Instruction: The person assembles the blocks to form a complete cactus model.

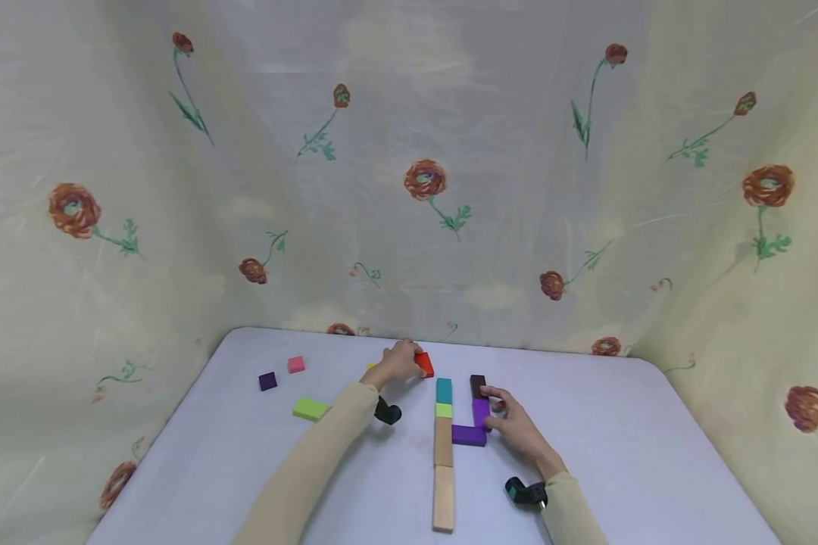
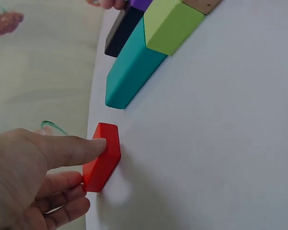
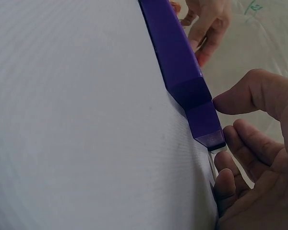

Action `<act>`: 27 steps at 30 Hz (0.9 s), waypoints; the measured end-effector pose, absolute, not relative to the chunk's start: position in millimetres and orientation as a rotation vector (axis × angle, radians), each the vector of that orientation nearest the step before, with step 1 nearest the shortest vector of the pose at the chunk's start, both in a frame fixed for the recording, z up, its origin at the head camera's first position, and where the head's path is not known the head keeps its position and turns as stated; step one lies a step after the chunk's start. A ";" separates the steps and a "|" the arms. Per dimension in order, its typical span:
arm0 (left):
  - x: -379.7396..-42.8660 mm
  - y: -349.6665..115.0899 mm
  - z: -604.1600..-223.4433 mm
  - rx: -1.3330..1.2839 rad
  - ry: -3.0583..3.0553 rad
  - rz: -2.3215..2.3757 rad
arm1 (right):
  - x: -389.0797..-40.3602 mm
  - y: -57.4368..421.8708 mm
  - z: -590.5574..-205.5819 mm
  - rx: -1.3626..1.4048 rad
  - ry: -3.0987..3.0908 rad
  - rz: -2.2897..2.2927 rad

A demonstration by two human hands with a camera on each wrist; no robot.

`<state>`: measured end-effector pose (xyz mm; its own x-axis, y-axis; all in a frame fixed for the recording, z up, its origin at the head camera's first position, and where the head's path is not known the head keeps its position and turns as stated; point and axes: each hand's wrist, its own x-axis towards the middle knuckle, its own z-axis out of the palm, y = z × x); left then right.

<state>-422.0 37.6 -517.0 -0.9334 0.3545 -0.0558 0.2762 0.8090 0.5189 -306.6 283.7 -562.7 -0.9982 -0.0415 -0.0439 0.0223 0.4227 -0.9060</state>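
Observation:
My left hand (image 1: 401, 362) pinches a red block (image 1: 425, 365) near the far side of the table; the left wrist view shows the thumb on its face and the fingers behind it. My right hand (image 1: 514, 424) has thumb and curled fingers at an upright-running purple block (image 1: 480, 412), its index finger beside the black block (image 1: 478, 386) that adjoins it. A second purple block (image 1: 469, 435) lies crosswise, linking these to a straight row: a teal block (image 1: 444, 390), a light green block (image 1: 444, 410), a brown block (image 1: 443, 441) and a pale wooden block (image 1: 443, 499).
On the left lie a pink block (image 1: 296, 365), a dark purple block (image 1: 267, 381) and a lime block (image 1: 310, 409). A yellow piece (image 1: 371, 366) is mostly hidden by the left arm. A flowered curtain (image 1: 382, 250) hangs beyond the white table (image 1: 627, 439).

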 end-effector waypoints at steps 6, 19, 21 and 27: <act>-424.5 49.6 -518.0 0.451 2.795 0.956 | -306.2 281.2 -563.9 -0.010 2.596 -1.661; -425.9 68.2 -527.7 0.428 2.734 1.151 | -303.9 280.0 -561.9 0.020 2.607 -1.641; -425.7 70.4 -528.9 0.445 2.732 1.159 | -303.5 280.3 -561.3 0.013 2.609 -1.633; -427.4 74.0 -531.5 0.482 2.703 1.169 | -303.8 281.3 -560.2 0.007 2.604 -1.635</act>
<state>-427.4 74.0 -531.5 -0.9357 0.3524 -0.0163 0.2294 0.6429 0.7308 -303.8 281.3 -560.2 -0.9978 -0.0316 -0.0587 0.0391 0.4352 -0.8995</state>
